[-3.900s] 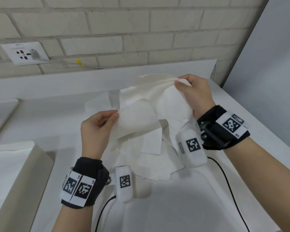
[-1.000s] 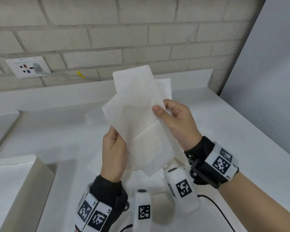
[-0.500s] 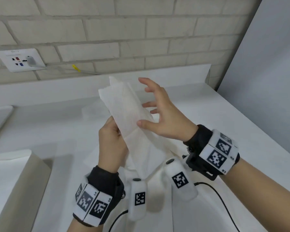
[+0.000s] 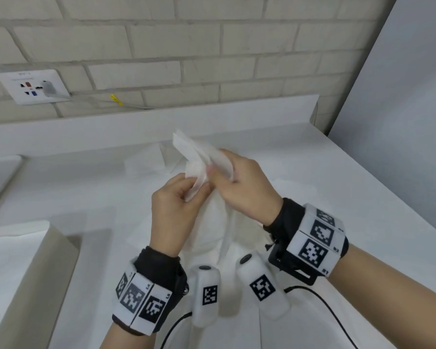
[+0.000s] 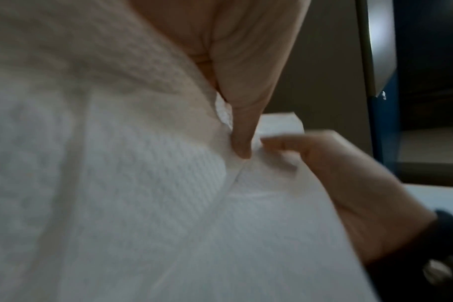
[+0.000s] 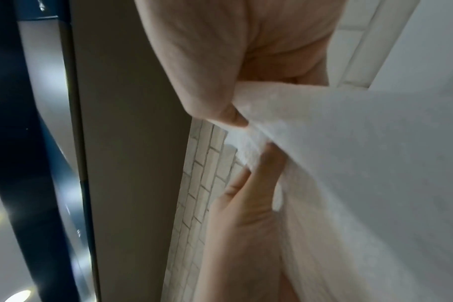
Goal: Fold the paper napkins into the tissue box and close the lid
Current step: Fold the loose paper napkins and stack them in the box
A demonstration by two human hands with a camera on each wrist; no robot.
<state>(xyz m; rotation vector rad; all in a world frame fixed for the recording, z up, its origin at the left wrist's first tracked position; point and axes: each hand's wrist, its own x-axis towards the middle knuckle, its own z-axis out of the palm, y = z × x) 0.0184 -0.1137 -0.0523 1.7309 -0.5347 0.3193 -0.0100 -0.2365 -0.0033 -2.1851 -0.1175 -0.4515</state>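
Note:
A folded white paper napkin [image 4: 195, 153] is held in the air over the table's middle, its free end pointing up and away. My left hand [image 4: 199, 188] pinches its lower edge between thumb and fingers. From the right, my right hand [image 4: 218, 170] grips the same napkin, fingers curled over it. The left wrist view shows the embossed napkin [image 5: 142, 183] under my left thumb [image 5: 242, 139]. In the right wrist view the napkin [image 6: 349, 163] sits pinched under my thumb [image 6: 217, 102]. A beige tissue box [image 4: 53, 268] stands at the lower left, white showing at its top.
More loose napkins [image 4: 212, 238] lie heaped on the white table [image 4: 337, 197] below my hands, and some [image 4: 146, 162] lie behind them. A wall socket [image 4: 33, 86] with a plug sits on the brick wall. A grey panel [image 4: 400, 122] bounds the right side.
My right hand, open with spread fingers half a second ago, has closed on the napkin. The napkin is folded narrower and both hands have come together lower over the table.

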